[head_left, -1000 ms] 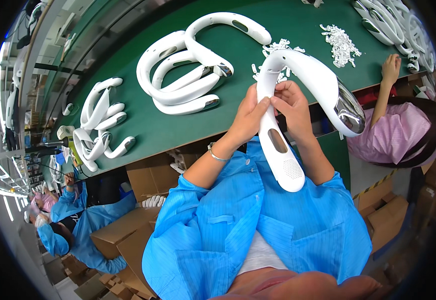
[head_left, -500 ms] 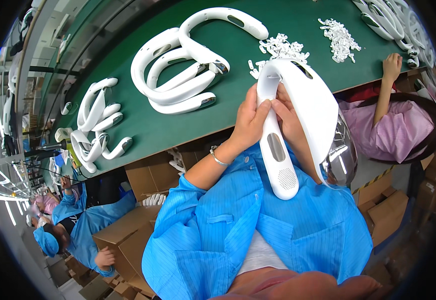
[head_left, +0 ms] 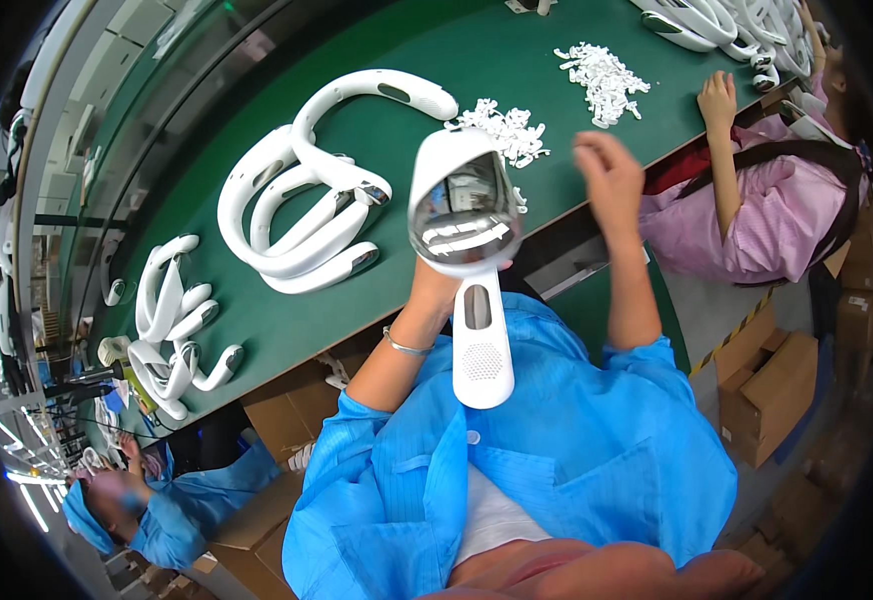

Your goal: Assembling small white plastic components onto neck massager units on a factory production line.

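Observation:
My left hand holds a white U-shaped neckband, like a neck fan, upright in front of my chest. One end of the neckband has a glossy, mirror-like face; the other arm shows an oval window and a dotted grille. Most of the left fingers are hidden behind it. Off to the right, my right hand is raised by the table edge with loosely curved fingers and nothing visible in them. Nearest to it are a pile of small white plastic parts and a second pile farther back.
Several white neckbands lie stacked on the green table, with a smaller group at the left. More are heaped at the far right. A person in pink sits at right, another in blue at left. Cardboard boxes stand below.
My right hand has let go of the neckband and moved right and up. The neckband has turned in my left hand, bringing its glossy end to the front. The view has shifted.

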`<act>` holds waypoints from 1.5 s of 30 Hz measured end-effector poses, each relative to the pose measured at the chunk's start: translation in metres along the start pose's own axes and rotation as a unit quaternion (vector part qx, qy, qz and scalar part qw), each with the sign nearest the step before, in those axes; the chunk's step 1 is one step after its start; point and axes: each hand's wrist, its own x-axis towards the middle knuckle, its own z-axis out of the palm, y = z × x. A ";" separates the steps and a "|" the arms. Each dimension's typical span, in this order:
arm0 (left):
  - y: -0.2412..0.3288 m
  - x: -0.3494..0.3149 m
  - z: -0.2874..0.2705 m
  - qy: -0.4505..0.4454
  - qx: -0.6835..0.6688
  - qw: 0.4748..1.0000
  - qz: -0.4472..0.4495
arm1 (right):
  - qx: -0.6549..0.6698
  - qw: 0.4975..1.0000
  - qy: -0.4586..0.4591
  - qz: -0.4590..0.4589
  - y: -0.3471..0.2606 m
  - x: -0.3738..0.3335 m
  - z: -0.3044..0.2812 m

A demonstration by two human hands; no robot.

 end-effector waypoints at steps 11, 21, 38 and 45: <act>0.012 0.030 0.023 -0.024 -0.001 0.998 -0.054 | -0.328 0.937 -0.009 -0.120 0.069 0.065 -0.015; 0.015 0.049 0.035 0.027 0.041 0.997 -0.067 | 0.280 0.946 -0.123 0.104 0.004 0.020 -0.008; -0.004 0.033 0.042 0.003 -0.011 1.000 0.020 | 0.367 0.902 -0.136 0.181 -0.051 -0.032 0.045; -0.004 0.025 0.039 -0.020 -0.018 0.999 0.030 | 0.377 0.904 -0.144 0.137 -0.048 -0.034 0.045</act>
